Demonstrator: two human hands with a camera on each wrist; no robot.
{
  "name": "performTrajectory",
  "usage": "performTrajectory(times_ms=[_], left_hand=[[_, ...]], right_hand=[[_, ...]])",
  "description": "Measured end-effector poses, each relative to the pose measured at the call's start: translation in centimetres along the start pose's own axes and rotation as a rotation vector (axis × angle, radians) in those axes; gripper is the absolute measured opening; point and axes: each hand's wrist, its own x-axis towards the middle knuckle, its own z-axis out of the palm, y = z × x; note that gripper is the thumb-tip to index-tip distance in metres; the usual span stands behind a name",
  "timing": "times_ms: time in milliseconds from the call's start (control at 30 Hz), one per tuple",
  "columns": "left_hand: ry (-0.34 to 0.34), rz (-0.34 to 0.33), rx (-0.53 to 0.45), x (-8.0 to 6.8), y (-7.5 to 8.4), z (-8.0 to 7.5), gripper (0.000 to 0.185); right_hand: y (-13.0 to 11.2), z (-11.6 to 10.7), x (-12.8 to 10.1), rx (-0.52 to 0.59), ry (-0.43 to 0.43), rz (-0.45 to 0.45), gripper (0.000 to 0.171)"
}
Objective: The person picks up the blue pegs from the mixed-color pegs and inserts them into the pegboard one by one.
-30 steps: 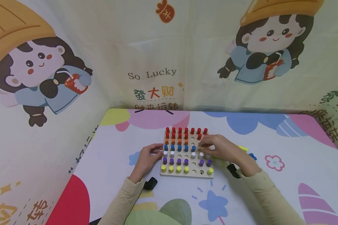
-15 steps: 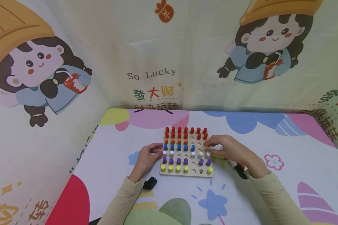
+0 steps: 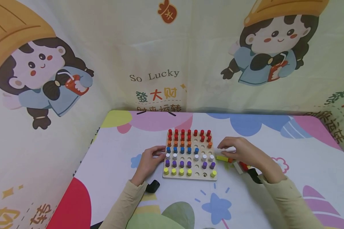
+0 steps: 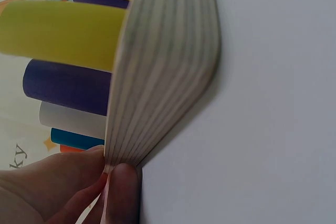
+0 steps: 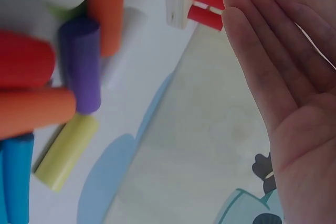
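A wooden pegboard (image 3: pixel 190 178) holds rows of red, orange, blue, white, purple and yellow pegs upright, with some bare holes. My left hand (image 3: pixel 149 163) grips its left edge; in the left wrist view the fingers (image 4: pixel 58 182) pinch the board's striped side (image 4: pixel 163 56). Just off the right edge is my right hand (image 3: pixel 239 151), above loose pegs. Its fingers look straight in the right wrist view, and no peg shows in them. An orange peg (image 3: pixel 210 145) stands at the right end of the third row. A white peg (image 3: pixel 230 149) shows by the right thumb.
Loose pegs lie right of the board, among them a yellow one (image 3: pixel 222 158), partly hidden by the right hand. The right wrist view shows purple (image 5: pixel 81 66), orange (image 5: pixel 37 111) and blue (image 5: pixel 18 182) ones. A printed cloth wall (image 3: pixel 203 79) rises behind the table.
My right hand let go of the orange peg, which now stands in the third row, and moved right toward the loose pegs. The left hand stayed on the board's edge.
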Motion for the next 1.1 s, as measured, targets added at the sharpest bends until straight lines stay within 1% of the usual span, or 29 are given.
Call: performTrajectory(times_ms=[167,500,700,1100], left_hand=[[0.002,-0.001,0.000,-0.1,0.0,0.0,0.033],[0.005,-0.002,0.013,0.1,-0.1,0.0,0.033],[0.003,-0.003,0.007,0.1,-0.2,0.1,0.032],[0.000,0.001,0.014,0.1,-0.4,0.1,0.032]], right_hand=[[0.7,-0.2,-0.5,-0.038,0.009,-0.014,0.021],[1.4,-0.7,-1.6,-0.042,-0.009,0.035,0.021],[1.9,-1.0,-2.4,-0.075,0.013,0.013,0.022],[2.8,-1.3,-3.2,-0.083,0.002,0.048,0.021]])
